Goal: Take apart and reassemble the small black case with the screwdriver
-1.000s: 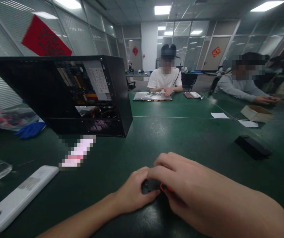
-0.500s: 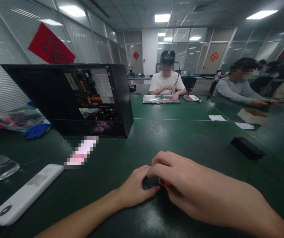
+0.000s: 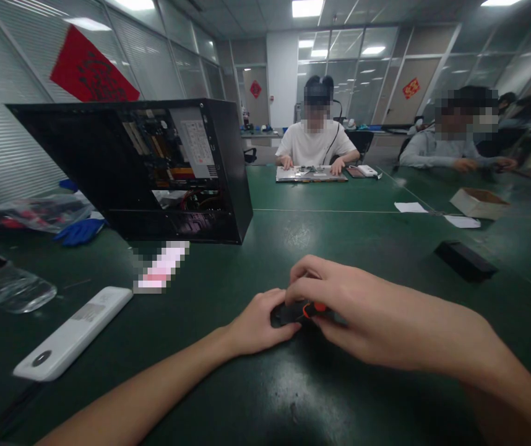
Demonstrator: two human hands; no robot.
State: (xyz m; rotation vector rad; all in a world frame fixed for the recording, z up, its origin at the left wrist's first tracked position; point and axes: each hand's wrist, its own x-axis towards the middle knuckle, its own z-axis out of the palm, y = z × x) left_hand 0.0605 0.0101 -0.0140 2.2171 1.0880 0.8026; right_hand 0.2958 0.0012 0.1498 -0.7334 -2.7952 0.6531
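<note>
Low in the middle of the view, my left hand (image 3: pixel 260 325) is closed around the side of a small dark rounded object (image 3: pixel 284 314), which looks like a computer mouse. Over it, my right hand (image 3: pixel 372 303) is closed on a black-and-orange tool (image 3: pixel 314 308) that looks like a screwdriver. Fingers cover most of the tool, and its tip cannot be made out. Both hands are close together just above the green table (image 3: pixel 265 266). Much of the dark object is hidden by my fingers.
An open black computer case (image 3: pixel 228 167) stands at back left. Nearer are a white power strip (image 3: pixel 75 334), a clear plastic container (image 3: pixel 19 288) and a blue glove (image 3: pixel 78 231). A black block (image 3: pixel 465 260) and cardboard box (image 3: pixel 479 203) lie right. Co-workers (image 3: pixel 316 139) sit opposite.
The view has tipped down a little, so everything sits higher in it. Both my hands keep their hold at the dark object. The co-worker opposite has spread both hands onto the panel.
</note>
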